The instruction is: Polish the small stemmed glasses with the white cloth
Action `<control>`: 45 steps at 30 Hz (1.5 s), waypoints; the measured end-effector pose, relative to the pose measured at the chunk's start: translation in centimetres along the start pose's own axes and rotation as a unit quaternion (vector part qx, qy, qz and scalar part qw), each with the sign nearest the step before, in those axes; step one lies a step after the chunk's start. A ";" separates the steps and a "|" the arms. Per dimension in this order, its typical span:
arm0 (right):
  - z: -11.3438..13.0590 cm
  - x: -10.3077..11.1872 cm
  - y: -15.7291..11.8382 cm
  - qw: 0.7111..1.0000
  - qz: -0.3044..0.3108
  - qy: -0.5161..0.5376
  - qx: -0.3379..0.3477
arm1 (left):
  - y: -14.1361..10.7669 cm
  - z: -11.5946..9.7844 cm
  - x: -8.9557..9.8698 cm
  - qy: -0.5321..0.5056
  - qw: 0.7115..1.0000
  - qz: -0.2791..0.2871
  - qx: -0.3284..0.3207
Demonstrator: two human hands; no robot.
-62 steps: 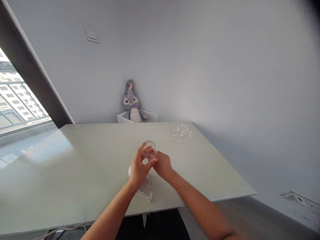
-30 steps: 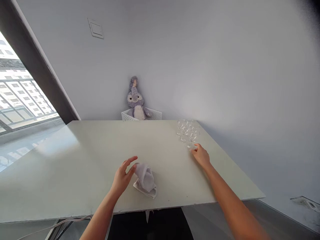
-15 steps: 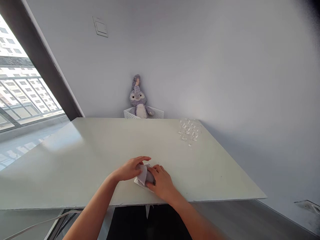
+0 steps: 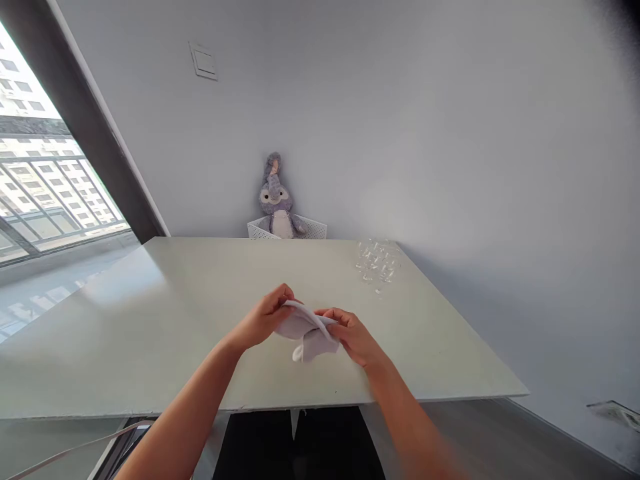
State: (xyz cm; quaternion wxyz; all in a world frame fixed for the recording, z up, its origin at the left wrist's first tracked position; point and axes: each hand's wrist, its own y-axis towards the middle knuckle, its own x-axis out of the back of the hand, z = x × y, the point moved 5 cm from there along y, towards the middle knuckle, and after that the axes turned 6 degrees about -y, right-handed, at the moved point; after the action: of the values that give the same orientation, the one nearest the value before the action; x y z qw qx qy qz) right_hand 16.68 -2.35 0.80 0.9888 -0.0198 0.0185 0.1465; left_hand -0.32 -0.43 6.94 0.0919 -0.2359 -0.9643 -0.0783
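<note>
Cloth [image 4: 296, 325] is spanning the gap between two hands, just below the centre of the frame, over the wide bench [image 4: 200, 287]. Clear glasses [image 4: 377, 261] are clustering up and to the right, well apart, the right hand [image 4: 356, 337] sitting nearer them. The cloth's long axis is running left to right, dipping rightwards, a loose fold dangling beneath. The left hand [image 4: 265, 317] is pinching the left end, fingers closed; the right hand is pinching the other end likewise.

Left hand [image 4: 265, 318] and right hand [image 4: 351, 333] hold (both pinching) a whitish cloth [image 4: 310, 331].
</note>
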 end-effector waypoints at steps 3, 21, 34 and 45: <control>1.1 0.9 -0.3 0.999 0.025 0.020 -0.032 | 0.3 -0.5 0.6 -0.002 0.994 -0.108 0.007; -3.6 -2.6 -3.0 0.793 -0.003 -0.593 0.137 | -3.1 9.8 2.8 0.378 0.926 -0.013 -0.013; -4.3 0.4 -0.9 0.933 0.041 -0.357 0.009 | -2.0 10.6 3.9 0.367 0.928 -0.055 0.019; -2.1 1.9 -1.3 0.954 -0.042 -0.296 0.016 | -0.7 6.8 3.2 0.382 0.910 -0.146 -0.075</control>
State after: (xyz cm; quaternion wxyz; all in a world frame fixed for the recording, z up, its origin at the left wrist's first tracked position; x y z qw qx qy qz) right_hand 18.78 -3.12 -1.36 0.9555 0.0399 -0.2734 0.1038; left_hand -4.38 1.65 0.90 0.4224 -0.0507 -0.8705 -0.2473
